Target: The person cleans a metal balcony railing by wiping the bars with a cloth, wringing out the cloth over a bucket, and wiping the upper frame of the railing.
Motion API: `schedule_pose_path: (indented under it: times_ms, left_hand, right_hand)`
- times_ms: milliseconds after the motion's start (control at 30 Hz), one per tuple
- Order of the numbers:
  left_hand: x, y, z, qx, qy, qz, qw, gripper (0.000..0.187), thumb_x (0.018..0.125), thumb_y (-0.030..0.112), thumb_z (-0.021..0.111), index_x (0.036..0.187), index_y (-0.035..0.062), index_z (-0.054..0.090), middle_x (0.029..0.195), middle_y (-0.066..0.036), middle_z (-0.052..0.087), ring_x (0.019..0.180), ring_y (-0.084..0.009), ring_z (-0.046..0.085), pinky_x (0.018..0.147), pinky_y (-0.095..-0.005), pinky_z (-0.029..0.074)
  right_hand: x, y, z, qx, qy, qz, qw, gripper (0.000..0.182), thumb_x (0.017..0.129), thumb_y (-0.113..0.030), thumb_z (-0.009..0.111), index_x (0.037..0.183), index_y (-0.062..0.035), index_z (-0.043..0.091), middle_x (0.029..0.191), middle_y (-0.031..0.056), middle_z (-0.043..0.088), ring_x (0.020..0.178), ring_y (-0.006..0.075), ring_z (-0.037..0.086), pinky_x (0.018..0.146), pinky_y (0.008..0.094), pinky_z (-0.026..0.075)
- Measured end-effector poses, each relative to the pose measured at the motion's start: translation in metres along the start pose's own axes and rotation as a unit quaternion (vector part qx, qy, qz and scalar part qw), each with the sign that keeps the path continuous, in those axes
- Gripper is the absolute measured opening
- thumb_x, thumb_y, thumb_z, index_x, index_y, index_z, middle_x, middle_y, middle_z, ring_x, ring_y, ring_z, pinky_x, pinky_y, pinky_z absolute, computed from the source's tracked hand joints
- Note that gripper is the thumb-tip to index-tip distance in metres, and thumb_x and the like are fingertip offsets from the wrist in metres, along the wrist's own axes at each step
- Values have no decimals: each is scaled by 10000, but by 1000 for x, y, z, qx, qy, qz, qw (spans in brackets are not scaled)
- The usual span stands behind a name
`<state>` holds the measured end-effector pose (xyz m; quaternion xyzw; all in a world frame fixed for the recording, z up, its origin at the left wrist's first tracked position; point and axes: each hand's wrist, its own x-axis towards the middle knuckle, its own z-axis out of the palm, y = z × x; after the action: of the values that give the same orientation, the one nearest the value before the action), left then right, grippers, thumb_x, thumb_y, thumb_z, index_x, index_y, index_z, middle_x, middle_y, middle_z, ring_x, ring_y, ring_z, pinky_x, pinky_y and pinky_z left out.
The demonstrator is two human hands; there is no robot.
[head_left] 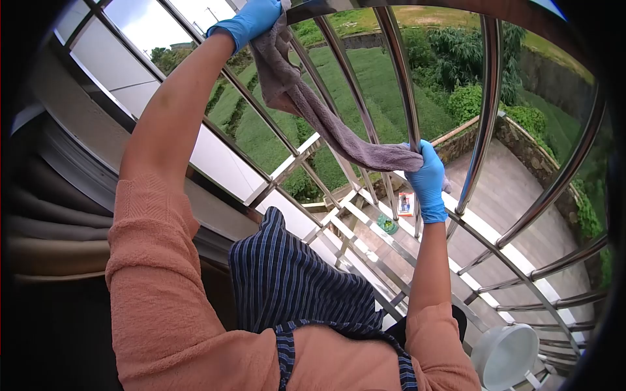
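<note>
Watching remotely, I log a metal railing point(486, 98); across it runs a grey towel point(326, 124), long axis diagonal, upper left to lower right, sagging in the middle. White bucket point(486, 358) at lower right, mouth showing; contents I can't make out. Blue-gloved left hand point(251, 24) clutches the towel's upper end by the top rail point(316, 8); right hand point(427, 176) grips its lower end against an upright bar point(400, 72).

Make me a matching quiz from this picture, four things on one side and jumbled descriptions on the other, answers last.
1. Cloth
2. Apron
3. Bucket
4. Left hand

A. White, at lower right
B. Blue-gloved, at the top of the picture
C. Dark with stripes
D. Purplish grey, slanting across the bars

Pairs: 1-D, 2-C, 3-A, 4-B
</note>
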<state>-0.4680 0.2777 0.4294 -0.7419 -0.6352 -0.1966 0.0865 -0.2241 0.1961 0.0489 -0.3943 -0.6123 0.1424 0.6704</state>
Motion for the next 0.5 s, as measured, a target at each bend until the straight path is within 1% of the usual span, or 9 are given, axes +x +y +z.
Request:
schedule_pose_path:
  times_ms: [33, 100, 167, 200, 233, 267, 367, 400, 500]
  left_hand:
    - [-4, -1, -2, -157, -51, -61, 984, 410, 949, 332, 357, 975, 25, 628, 883, -144, 657, 787, -247, 644, 755, -363, 503]
    - [-11, 11, -6, -25, 22, -30, 999, 459, 952, 337, 347, 931, -32, 618, 843, -144, 648, 760, -225, 638, 747, -362, 500]
    - [-26, 26, -19, 319, -43, 124, 939, 316, 959, 283, 397, 978, 84, 641, 955, -136, 664, 845, -306, 657, 753, -426, 549]
    - [-37, 27, -26, 437, -25, 209, 874, 445, 924, 346, 361, 885, -9, 627, 848, -186, 648, 788, -340, 634, 757, -410, 494]
    - [-37, 11, -20, 351, -30, 135, 926, 442, 911, 350, 359, 881, -3, 623, 870, -197, 644, 817, -379, 618, 777, -436, 487]
    - [-47, -3, -18, 432, -36, 164, 886, 242, 915, 234, 421, 995, 68, 577, 921, -192, 638, 883, -360, 624, 832, -416, 507]
    - [-59, -62, -9, 451, 69, 148, 877, 184, 890, 208, 473, 961, 94, 599, 918, -145, 651, 834, -335, 641, 729, -407, 538]
    - [-65, -68, -10, 429, 97, 124, 890, 174, 888, 200, 479, 959, 100, 602, 916, -133, 654, 824, -323, 645, 710, -399, 542]
    - [-63, -74, -18, 392, 141, 62, 907, 174, 899, 203, 474, 951, 108, 611, 922, -125, 657, 815, -306, 648, 700, -392, 544]
  right_hand:
    - [0, 0, -2, 3, 2, -5, 1000, 268, 761, -146, 722, 952, -42, 565, 829, 120, 622, 723, 218, 619, 647, 313, 501]
    - [0, -3, -3, 6, -17, 26, 1000, 266, 759, -144, 722, 944, -41, 562, 833, 128, 620, 723, 232, 618, 643, 320, 500]
    - [1, -7, -4, 10, -20, 28, 999, 262, 760, -151, 720, 934, -43, 556, 824, 139, 615, 722, 244, 619, 644, 329, 497]
    - [2, -6, -3, 8, -13, 23, 1000, 263, 758, -154, 722, 929, -42, 556, 818, 139, 614, 718, 248, 619, 640, 331, 495]
    - [1, -3, 0, 7, -8, 20, 1000, 265, 756, -156, 725, 924, -42, 556, 813, 140, 613, 713, 252, 618, 636, 332, 494]
    - [1, -3, 0, 4, -1, 26, 1000, 272, 748, -160, 733, 920, -45, 557, 805, 139, 610, 705, 259, 617, 629, 334, 492]
    - [0, 5, 4, -12, 8, 4, 1000, 271, 742, -156, 734, 921, -52, 559, 794, 130, 605, 699, 255, 614, 637, 336, 492]
    - [1, 5, 3, -22, 17, -18, 999, 221, 777, -93, 712, 951, -69, 580, 752, 108, 626, 652, 162, 596, 623, 304, 494]
    - [2, 0, 3, 19, 22, -34, 999, 196, 790, -80, 699, 944, -62, 580, 728, 65, 618, 617, 117, 564, 566, 273, 475]
